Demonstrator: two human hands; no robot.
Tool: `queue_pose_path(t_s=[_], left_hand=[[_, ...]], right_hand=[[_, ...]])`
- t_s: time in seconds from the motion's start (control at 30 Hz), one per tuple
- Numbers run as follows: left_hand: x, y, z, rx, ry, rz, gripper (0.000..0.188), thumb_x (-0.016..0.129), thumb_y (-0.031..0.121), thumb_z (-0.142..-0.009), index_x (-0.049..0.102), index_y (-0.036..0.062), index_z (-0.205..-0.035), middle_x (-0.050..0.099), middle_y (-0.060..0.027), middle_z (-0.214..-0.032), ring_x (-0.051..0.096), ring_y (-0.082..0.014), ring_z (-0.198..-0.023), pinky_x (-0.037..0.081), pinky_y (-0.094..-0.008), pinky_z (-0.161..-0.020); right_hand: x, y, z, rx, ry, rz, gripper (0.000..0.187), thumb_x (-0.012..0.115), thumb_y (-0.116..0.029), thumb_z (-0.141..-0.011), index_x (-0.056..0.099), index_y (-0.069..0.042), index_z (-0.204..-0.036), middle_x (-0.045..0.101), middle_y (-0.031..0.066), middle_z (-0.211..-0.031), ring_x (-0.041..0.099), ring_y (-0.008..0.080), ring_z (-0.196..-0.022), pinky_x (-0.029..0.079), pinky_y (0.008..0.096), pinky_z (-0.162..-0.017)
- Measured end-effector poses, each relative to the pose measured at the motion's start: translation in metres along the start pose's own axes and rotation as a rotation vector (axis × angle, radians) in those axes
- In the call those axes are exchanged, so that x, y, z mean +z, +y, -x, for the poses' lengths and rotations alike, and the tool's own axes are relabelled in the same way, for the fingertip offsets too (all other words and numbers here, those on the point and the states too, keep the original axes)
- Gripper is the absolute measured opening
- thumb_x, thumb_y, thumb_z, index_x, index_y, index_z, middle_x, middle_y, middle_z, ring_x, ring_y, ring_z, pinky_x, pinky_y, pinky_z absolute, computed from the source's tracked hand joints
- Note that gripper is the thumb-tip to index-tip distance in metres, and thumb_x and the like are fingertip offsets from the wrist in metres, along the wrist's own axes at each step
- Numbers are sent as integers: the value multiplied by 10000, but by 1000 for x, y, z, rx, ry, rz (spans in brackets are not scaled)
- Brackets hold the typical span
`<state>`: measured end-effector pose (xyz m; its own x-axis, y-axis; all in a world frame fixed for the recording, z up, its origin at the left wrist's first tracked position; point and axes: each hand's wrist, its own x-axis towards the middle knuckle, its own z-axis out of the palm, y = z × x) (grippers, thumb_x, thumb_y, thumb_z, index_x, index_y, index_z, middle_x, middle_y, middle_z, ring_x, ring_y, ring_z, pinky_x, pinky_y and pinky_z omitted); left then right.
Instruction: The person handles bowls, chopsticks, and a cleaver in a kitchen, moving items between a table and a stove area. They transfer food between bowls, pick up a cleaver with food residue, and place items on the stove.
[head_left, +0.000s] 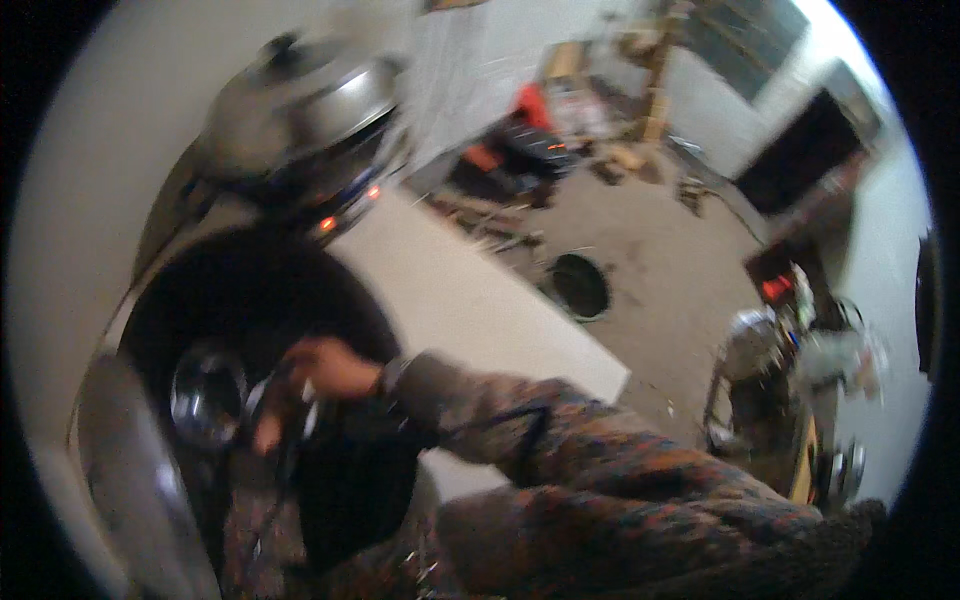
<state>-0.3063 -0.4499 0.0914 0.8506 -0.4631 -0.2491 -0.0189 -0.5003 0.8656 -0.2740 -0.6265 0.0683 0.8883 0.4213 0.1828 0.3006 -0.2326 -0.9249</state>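
Observation:
A wide black round pan or wok (250,290) fills the left of the view. Over it, my right hand (335,368) reaches in from the right, fingers curled close together around something I cannot make out. My left hand (268,430) is just below it, mostly shadowed and smeared by motion, so its grip is unclear. Beside both hands is a shiny, see-through round bowl-like thing (208,395). A small pale, glinting piece (257,392) shows between the hands and that round thing.
A domed silver pot lid (300,100) covers a pot on a cooker with red lights (328,224). A large grey lid-like disc (130,450) leans at the lower left. A white tabletop (480,290) borders a floor with a dark green bucket (578,286) and black bags (515,160).

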Motion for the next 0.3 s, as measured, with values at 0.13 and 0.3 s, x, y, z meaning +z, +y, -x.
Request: queue_pose_path(t_s=[0.13,0.3], left_hand=[[-19,-2,-32,110,191,261,360,557,46,-787,558,13,-1146,605,-80,-1072,565,-172,-965,437,-286,-869],[-26,31,-13,145,485,292,458,648,123,-725,555,0,-1156,626,-142,-1045,598,-227,-951,457,-328,-830]], right_hand=[[-11,6,1,211,43,-143,425,617,-262,-823,497,-19,-1150,600,149,-1000,603,286,-914,510,378,-758],[-12,-18,-14,488,-326,-936,613,517,-456,-872,276,-119,-1324,421,151,-1258,452,341,-1157,488,567,-779]])
